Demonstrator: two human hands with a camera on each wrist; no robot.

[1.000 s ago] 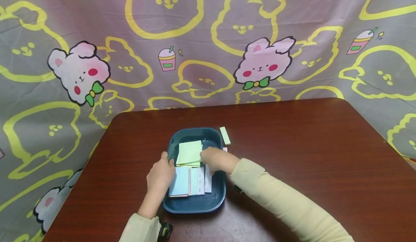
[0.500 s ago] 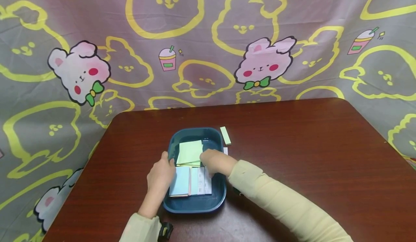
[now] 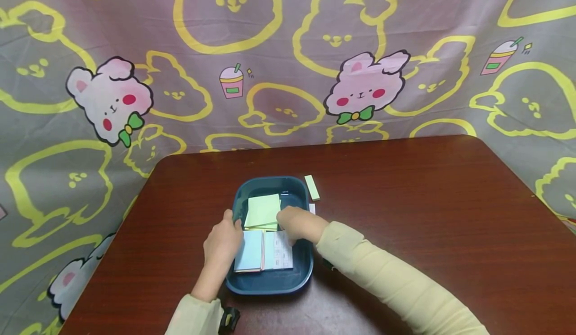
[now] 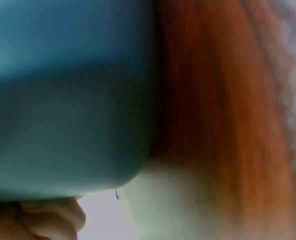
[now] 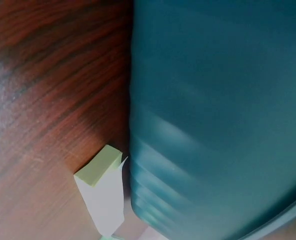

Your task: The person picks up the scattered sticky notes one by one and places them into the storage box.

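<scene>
In the head view a dark blue plastic tray (image 3: pixel 270 287) holds several pads of sticky notes. My left hand (image 3: pixel 222 242) grips its left rim, and fingers (image 4: pixel 57 217) show at that rim in the left wrist view. Inside the tray, my right hand (image 3: pixel 299 222) pinches the upper end of a narrow white sticky note pad (image 3: pixel 288 257) with print on it. That pad lies right against another printed white pad (image 3: pixel 273 255), beside a light blue sticky note pad (image 3: pixel 249 252). Behind them lie light green sticky notes (image 3: pixel 263 211). The right fingertips are partly hidden.
On the brown table (image 3: pixel 405 190), a narrow pale green sticky note pad (image 3: pixel 312 188) lies just outside the tray's right rim. Near it a white piece (image 3: pixel 312 208) is partly hidden by my right arm. A patterned curtain (image 3: pixel 288 50) hangs behind the table.
My right hand has moved the narrow white pad left, closing the gap to the neighbouring printed pad. My left hand has stayed at the rim.
</scene>
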